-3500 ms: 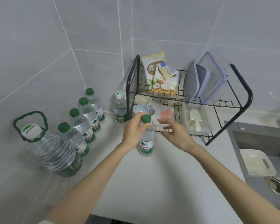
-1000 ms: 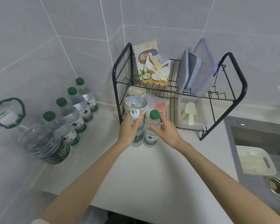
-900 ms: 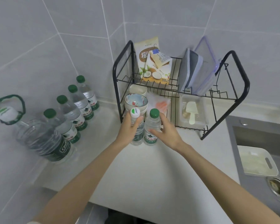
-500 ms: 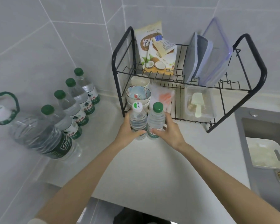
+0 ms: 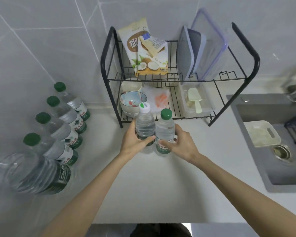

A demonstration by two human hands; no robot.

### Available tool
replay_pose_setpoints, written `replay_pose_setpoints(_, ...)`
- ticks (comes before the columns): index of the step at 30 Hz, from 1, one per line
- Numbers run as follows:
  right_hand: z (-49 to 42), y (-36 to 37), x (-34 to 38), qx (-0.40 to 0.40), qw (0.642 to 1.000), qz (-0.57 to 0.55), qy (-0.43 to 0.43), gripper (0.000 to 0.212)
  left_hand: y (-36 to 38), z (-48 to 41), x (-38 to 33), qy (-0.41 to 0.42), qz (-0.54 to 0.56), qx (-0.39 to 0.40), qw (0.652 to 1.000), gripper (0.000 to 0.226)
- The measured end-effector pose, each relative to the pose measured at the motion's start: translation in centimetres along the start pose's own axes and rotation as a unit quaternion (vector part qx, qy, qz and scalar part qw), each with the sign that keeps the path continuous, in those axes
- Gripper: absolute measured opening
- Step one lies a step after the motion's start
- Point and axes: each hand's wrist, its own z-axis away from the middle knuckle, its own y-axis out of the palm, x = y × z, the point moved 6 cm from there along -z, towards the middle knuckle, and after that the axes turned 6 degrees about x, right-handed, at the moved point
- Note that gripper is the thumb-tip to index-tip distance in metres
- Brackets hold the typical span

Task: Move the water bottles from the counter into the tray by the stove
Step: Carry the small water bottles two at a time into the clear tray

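My left hand [image 5: 132, 142] curls around the white-capped water bottle [image 5: 144, 125], my right hand [image 5: 182, 145] around the green-capped water bottle [image 5: 165, 129]. Both bottles are upright and touching, toward the counter's [image 5: 152, 185] back edge, just before the black wire rack [image 5: 109, 82].

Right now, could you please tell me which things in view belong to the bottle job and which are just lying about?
Job: white-cap bottle in left hand; green-cap bottle in right hand; four bottles by the wall; jug, perhaps.
Lying about: rack, bowls, coconut bag, lids, sink.
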Motion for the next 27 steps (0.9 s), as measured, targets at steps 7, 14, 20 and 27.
replay_pose_setpoints(7,6.6,-3.8,-1.3,-0.122,0.987,-0.058,0.09,0.057,4.4,-0.2,-3.7,0.049,-0.052,0.123,0.99,0.079)
replay_pose_setpoints(14,15.3,-10.4,-3.1,-0.252,0.956,-0.067,0.137,0.051,13.3,1.5,-7.9,0.104,-0.106,0.244,0.958,0.069)
replay_pose_setpoints(20,25.6,-16.1,-5.9,-0.345,0.92,-0.066,0.176,0.052,24.4,5.2,-11.5,0.146,-0.146,0.358,0.911,0.074)
replay_pose_setpoints(27,38.5,-23.0,-11.9,-0.414,0.875,-0.083,0.236,0.061,39.1,12.6,-15.6,0.187,-0.145,0.456,0.858,0.069)
